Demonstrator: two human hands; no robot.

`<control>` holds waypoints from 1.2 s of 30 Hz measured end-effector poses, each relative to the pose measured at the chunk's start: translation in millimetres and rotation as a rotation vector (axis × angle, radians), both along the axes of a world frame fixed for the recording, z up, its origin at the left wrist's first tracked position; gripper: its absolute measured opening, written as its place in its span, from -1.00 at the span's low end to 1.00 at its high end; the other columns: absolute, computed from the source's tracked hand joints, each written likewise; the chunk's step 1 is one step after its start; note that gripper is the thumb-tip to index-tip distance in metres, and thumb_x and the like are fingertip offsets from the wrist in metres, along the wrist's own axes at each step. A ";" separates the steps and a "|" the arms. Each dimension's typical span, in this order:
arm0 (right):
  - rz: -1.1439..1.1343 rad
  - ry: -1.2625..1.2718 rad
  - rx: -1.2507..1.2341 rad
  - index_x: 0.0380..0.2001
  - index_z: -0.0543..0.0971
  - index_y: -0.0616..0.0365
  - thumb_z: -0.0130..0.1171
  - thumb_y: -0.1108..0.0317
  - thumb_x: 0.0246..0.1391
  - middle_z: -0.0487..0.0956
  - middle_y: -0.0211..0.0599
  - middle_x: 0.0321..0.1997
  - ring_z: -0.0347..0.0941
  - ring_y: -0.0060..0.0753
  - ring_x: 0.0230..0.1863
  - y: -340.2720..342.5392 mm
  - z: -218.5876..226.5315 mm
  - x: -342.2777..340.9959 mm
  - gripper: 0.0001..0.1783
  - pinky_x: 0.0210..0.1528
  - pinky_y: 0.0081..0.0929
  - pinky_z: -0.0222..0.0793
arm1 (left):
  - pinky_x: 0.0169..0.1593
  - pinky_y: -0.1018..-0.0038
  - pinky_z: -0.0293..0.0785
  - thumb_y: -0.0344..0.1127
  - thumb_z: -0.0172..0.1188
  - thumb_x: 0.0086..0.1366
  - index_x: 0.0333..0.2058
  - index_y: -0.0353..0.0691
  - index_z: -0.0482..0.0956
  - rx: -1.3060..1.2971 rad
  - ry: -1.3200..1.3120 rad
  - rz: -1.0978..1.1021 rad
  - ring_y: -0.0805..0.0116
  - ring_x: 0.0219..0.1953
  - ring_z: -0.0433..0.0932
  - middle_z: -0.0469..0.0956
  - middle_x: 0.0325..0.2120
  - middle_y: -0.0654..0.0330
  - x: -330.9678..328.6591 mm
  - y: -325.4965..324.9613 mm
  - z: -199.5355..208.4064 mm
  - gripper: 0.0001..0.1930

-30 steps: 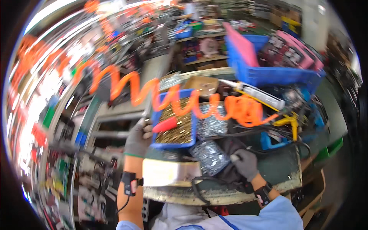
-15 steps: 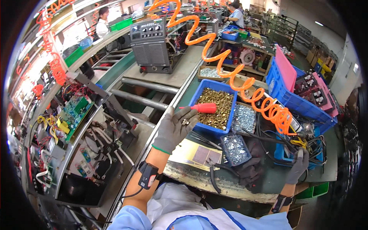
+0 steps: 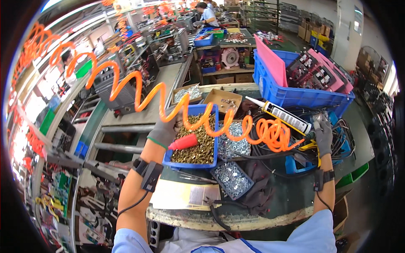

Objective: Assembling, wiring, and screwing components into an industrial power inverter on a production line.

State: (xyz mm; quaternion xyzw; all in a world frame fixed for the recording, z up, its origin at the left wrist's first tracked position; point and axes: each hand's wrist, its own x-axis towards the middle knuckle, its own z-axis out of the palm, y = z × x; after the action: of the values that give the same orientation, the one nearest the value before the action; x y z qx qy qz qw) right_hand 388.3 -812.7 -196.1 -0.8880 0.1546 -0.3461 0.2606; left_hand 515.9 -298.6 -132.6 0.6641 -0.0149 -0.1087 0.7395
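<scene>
My left hand (image 3: 163, 131), in a grey glove, is at the left rim of a blue bin (image 3: 216, 139) of brass-coloured bolts (image 3: 198, 152). Its fingers look curled, partly behind the orange coiled hose (image 3: 139, 90); what they hold is hidden. A red plastic bottle (image 3: 184, 142) lies on the bolts beside this hand. Farther right, my gloved right hand (image 3: 324, 139) reaches among black cables (image 3: 339, 137) over a blue tray (image 3: 295, 165). Its fingers are drawn together at a small shiny clear item, too small to name.
A sealant tube (image 3: 287, 119) lies behind the cables. Nearby are a tray of washers (image 3: 233, 179), a box of silvery screws (image 3: 236, 145), pliers (image 3: 217, 211) and a dark cloth (image 3: 257, 189). A large blue crate (image 3: 295, 98) stands at the back right.
My view has turned right. My left hand, palm up with small metal pieces before, has moved to the bin's left rim and curled. My right hand has reached farther forward into the cables.
</scene>
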 end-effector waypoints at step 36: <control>-0.049 -0.019 -0.246 -0.10 0.44 0.21 0.12 0.36 -0.23 0.33 0.01 0.09 0.19 0.00 0.13 -8.6 -19.7 -37.0 -0.50 0.17 -0.23 0.09 | -0.57 0.47 0.26 -0.34 -0.01 0.10 -0.55 -0.19 0.44 0.243 -0.489 0.065 0.36 -0.64 0.35 0.39 -0.66 0.20 35.4 -33.7 -29.8 -0.88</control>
State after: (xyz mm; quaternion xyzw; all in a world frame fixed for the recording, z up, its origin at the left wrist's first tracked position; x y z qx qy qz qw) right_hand 351.3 -821.3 -215.8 -0.9059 0.1300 -0.3769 0.1426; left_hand 551.3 -332.3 -162.5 0.7546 -0.1586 0.0780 0.6320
